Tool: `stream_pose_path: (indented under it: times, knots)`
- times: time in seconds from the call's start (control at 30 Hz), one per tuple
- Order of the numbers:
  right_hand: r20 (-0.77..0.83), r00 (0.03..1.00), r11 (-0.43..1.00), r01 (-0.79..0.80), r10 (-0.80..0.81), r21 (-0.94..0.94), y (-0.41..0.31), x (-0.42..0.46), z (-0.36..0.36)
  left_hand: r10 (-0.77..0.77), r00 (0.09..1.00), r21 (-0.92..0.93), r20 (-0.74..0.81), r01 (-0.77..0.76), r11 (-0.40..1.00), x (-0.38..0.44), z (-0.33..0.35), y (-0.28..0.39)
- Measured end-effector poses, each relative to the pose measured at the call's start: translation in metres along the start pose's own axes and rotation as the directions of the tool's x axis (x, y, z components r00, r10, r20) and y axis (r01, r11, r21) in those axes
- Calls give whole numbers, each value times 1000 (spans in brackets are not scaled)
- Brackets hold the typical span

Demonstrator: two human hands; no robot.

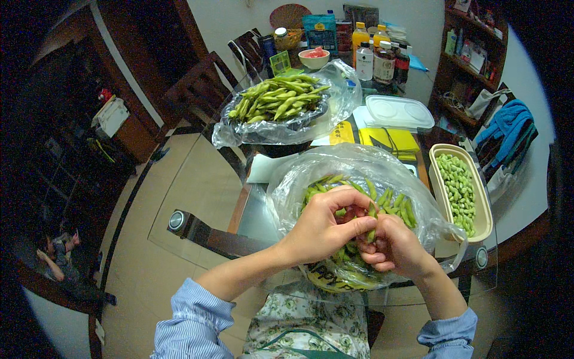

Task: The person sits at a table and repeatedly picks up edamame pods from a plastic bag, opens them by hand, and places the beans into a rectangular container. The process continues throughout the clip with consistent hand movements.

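Between my two hands is a green edamame pod (371, 211), upright. My left hand (332, 220) pinches it between thumb and index finger. From the other side my right hand (397, 244) grips the same pod, its fingers curled in. Both hands are above a clear plastic bag (291, 193) spread open on the glass table, with many edamame pods (406, 211) in it. To the right stands a cream rectangular container (486, 220) holding shelled green beans (455, 188). Farther back, a heap of whole pods (282, 98) lies on another clear plastic bag (345, 96).
A translucent plastic lid (399, 111) and a yellow packet (394, 141) lie behind the near bag. Several bottles (364, 63) and a bowl of red fruit (314, 58) stand at the back. The glass tabletop's corner (154, 240) juts out at left. A person (67, 264) sits far left.
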State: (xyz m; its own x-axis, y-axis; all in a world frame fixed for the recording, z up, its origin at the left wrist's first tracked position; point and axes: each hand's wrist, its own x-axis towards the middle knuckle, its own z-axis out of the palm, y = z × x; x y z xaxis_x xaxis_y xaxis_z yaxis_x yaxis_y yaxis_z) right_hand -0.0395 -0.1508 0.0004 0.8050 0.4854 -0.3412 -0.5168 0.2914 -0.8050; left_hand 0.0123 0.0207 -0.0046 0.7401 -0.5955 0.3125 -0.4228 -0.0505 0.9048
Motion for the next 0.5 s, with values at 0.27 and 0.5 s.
stream_pose_path:
  times: [0.27,0.5]
  knots:
    - [25,1000,997,-2,0,76,0,0,-3,67,993,-71,-94,-74,995,-1,6,7]
    - [56,998,997,25,-29,77,-4,-3,-6,510,802,254,-311,-447,858,8,-17,22]
